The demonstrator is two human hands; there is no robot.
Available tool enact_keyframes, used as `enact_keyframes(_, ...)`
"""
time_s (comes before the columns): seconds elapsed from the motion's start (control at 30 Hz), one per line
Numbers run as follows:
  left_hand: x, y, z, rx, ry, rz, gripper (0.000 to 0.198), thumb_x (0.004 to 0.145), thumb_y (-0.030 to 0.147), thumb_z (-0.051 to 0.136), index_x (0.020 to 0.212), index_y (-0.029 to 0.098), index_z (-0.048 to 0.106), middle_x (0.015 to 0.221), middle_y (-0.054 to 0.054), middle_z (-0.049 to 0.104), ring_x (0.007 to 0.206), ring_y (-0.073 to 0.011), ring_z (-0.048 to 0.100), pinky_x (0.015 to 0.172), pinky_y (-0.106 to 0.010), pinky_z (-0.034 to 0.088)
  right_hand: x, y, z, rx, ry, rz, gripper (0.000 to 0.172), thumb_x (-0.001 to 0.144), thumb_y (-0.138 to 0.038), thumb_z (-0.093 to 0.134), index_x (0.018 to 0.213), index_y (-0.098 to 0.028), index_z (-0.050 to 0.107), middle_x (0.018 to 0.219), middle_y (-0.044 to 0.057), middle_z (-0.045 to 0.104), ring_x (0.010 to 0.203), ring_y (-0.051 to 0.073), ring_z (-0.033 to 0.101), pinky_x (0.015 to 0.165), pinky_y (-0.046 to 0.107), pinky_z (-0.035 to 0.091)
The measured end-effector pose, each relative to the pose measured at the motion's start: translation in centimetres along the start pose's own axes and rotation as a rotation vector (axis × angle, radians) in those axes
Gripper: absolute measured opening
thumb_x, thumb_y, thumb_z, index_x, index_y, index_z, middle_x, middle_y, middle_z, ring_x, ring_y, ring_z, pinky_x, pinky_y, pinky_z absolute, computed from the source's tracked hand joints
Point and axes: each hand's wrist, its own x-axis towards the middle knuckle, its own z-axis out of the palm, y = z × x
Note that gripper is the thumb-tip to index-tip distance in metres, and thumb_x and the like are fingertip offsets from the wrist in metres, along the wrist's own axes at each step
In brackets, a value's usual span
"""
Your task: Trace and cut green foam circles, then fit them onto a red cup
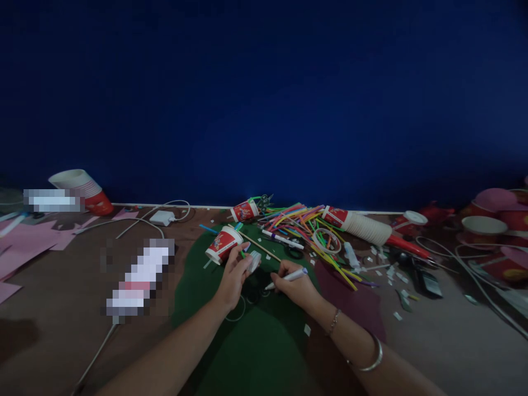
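Note:
My right hand (297, 286) grips a white marker (295, 275) like a pen, its tip low over a dark patch on the green paper (256, 352). My left hand (235, 278) is closed around a small whitish object (254, 262) with bluish stripes; its kind is unclear. Beside that hand, a red and white paper cup (223, 245) lies tilted on its side. Pale curved outlines show on the green sheet near both hands. Just beyond them lies a thin wooden stick (262, 247).
Behind the hands are a pile of coloured pipe cleaners (292, 220), another marker (282, 239) and a tape ring (326, 241). Stacked paper cups (367, 228) lie at right, among paper scraps. A charger (162, 218), cables and pink paper (37, 242) occupy the left.

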Motion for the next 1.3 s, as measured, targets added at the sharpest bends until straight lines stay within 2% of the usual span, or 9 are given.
enact_keyframes(0.33, 0.01, 0.04, -0.02, 0.000, 0.007, -0.002, 0.042, 0.067, 0.033, 0.066, 0.106, 0.023, 0.056, 0.086, 0.001, 0.059, 0.083, -0.0181, 0.062, 0.083, -0.035, 0.048, -0.11, -0.57, -0.09, 0.016, 0.008, 0.024, 0.021, 0.070, -0.027, 0.056, 0.056, -0.022, 0.042, 0.043, -0.005, 0.055, 0.041, 0.012, 0.053, 0.040, 0.020, 0.034)
enact_keyframes(0.97, 0.01, 0.04, 0.04, -0.014, 0.012, -0.016, 0.042, 0.067, 0.031, 0.067, 0.106, 0.023, 0.054, 0.086, 0.001, 0.059, 0.081, -0.0174, 0.063, 0.083, -0.035, 0.048, 0.06, 0.23, 0.10, -0.037, 0.013, 0.006, 0.020, 0.068, -0.023, 0.055, 0.054, -0.021, 0.040, 0.041, -0.005, 0.053, 0.041, 0.012, 0.052, 0.038, 0.019, 0.032)
enact_keyframes(1.13, 0.08, -0.05, -0.06, -0.009, 0.009, -0.004, 0.041, 0.067, 0.032, 0.067, 0.105, 0.023, 0.056, 0.086, 0.002, 0.059, 0.082, -0.0166, 0.063, 0.083, -0.034, 0.048, 0.03, 0.14, 0.05, -0.004, -0.013, 0.017, 0.020, 0.067, -0.024, 0.055, 0.054, -0.021, 0.041, 0.040, -0.005, 0.053, 0.038, 0.011, 0.050, 0.038, 0.018, 0.031)
enact_keyframes(1.3, 0.11, -0.14, -0.14, -0.015, -0.001, -0.005, 0.039, 0.069, 0.031, 0.066, 0.105, 0.024, 0.055, 0.086, 0.002, 0.058, 0.083, -0.0163, 0.062, 0.083, -0.034, 0.048, 0.17, 0.02, -0.10, 0.044, 0.018, 0.027, 0.022, 0.069, -0.026, 0.055, 0.054, -0.021, 0.040, 0.040, -0.005, 0.053, 0.040, 0.012, 0.053, 0.038, 0.018, 0.032)
